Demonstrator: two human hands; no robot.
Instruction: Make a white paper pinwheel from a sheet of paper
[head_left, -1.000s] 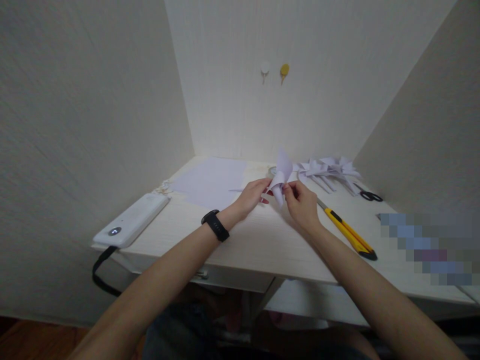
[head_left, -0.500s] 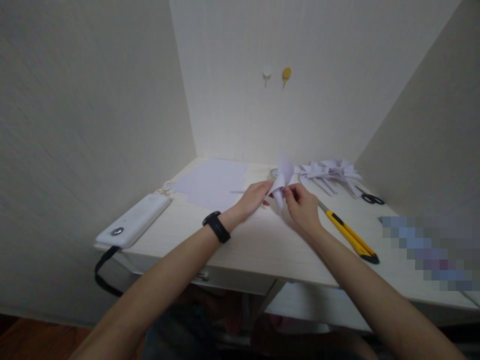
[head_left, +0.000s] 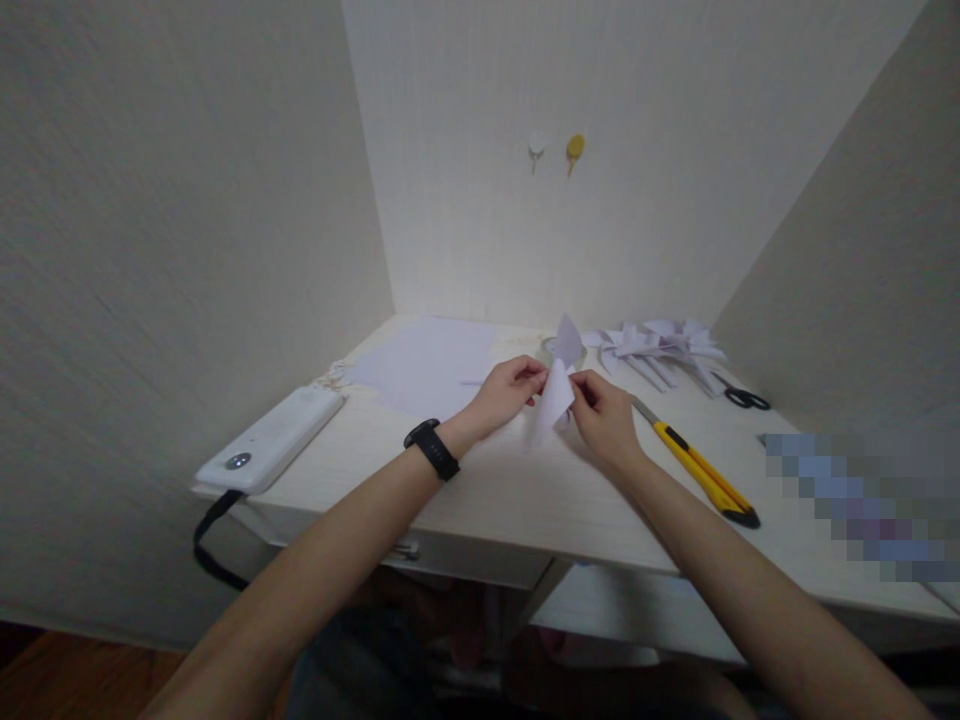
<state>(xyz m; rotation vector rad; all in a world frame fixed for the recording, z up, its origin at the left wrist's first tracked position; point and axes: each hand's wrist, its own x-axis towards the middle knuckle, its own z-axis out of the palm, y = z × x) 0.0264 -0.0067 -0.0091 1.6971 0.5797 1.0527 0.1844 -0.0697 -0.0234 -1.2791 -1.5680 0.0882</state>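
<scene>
Spanning the alcove between pale walls, the surface (head_left: 525, 500) carries everything here, light wood-grain with its near edge below the wrists. On it, beyond and left of the left fingers, lies a flat paper sheet (head_left: 427, 365). Farther left of those fingers, near the surface's corner, sits a white device (head_left: 270, 440) with a black strap hanging off the edge. Beyond and right of the right fingers lies a pile of folded papers (head_left: 660, 350), spread like pointed blades. Just right of the right fingers a yellow knife (head_left: 697, 470) lies slanted, its blade end toward them. Past the pile, well right of the fingers, rest black scissors (head_left: 742, 398).

Both hands meet above the middle of the surface. The left hand (head_left: 502, 395), a black band (head_left: 431, 450) on its wrist, pinches one edge of a small folded paper (head_left: 559, 385) between thumb and fingertips. The right hand (head_left: 604, 420) pinches the opposite edge, fingers pressed together on it. That paper stands upright between the two sets of fingers, held clear of the surface, its point rising above them. Right behind it, partly hidden, a tape roll (head_left: 551, 345) lies on the surface.
</scene>
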